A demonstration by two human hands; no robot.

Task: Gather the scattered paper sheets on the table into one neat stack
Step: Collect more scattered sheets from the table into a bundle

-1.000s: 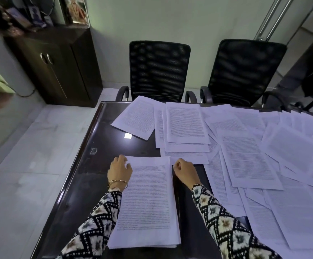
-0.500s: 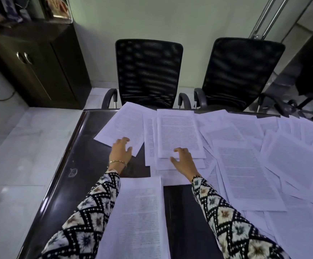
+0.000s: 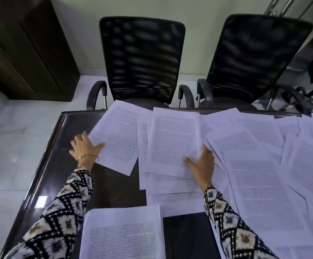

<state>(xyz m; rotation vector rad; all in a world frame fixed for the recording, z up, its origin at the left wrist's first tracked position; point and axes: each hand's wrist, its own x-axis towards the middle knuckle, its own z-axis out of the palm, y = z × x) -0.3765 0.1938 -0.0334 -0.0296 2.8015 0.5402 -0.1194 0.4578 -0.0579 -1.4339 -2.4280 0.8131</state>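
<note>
Several printed paper sheets (image 3: 264, 184) lie scattered and overlapping across the right and far part of the dark glossy table (image 3: 114, 189). A gathered stack (image 3: 122, 232) sits at the near edge between my forearms. My left hand (image 3: 85, 146) rests with spread fingers at the left edge of a tilted sheet (image 3: 118, 135), thumb lying on the paper. My right hand (image 3: 201, 163) lies flat on the lower right corner of an upright middle sheet (image 3: 174, 139), thumb stretched left across it. More sheets lie under that one.
Two black mesh chairs (image 3: 142, 58) (image 3: 258, 57) stand pushed against the table's far edge. A dark wooden cabinet (image 3: 30, 49) fills the far left corner. The table's left edge (image 3: 45, 165) drops to a white tiled floor.
Both hands left the top of the near stack and reached forward: the left onto the tilted far-left sheet, the right onto the middle sheet. The view leaned forward with them.
</note>
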